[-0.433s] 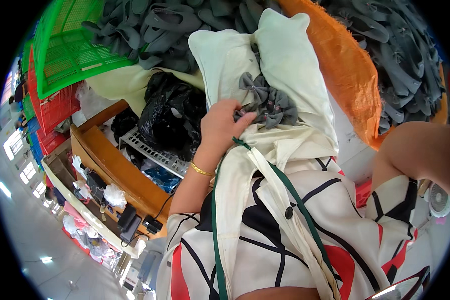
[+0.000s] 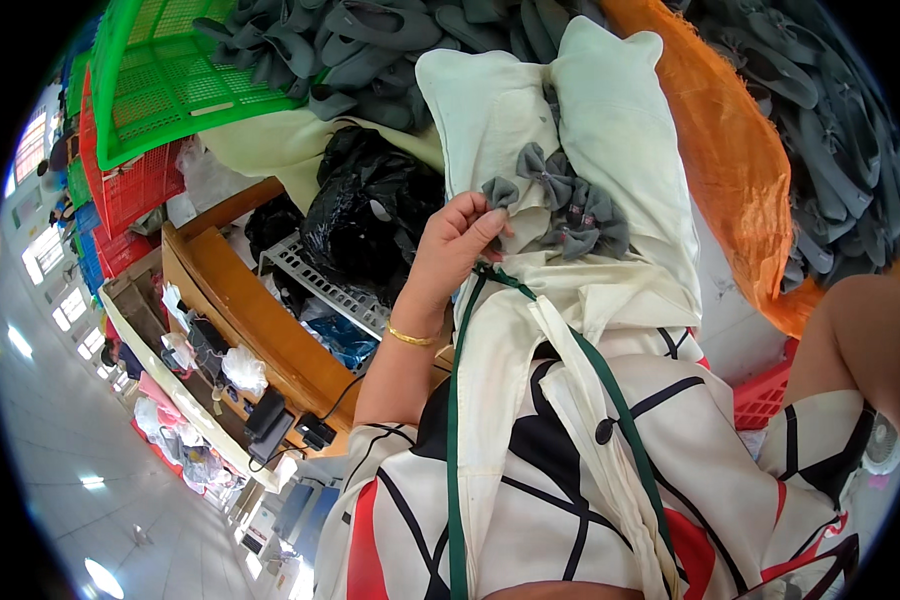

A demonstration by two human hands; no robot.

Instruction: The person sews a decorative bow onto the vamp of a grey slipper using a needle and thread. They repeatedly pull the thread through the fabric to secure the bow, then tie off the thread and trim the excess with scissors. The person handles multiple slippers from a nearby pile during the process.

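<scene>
My left hand, a gold bangle at its wrist, pinches a small grey fabric bow between thumb and fingers. Just right of it, several more grey bows lie bunched on the cream apron spread over my lap. Reddish bits show on some of these bows. My right arm is bent at the right edge; its hand is out of the picture.
Grey flat shoes are heaped at the far side beside a green plastic basket. An orange woven sack with more grey shoes stands at right. Left are a black plastic bag, a wooden drawer and red crates.
My left hand has lifted a grey bow slightly away from the bunch, and the bow now shows above the fingertips. The whole view has shifted a little, so the scene sits further right.
</scene>
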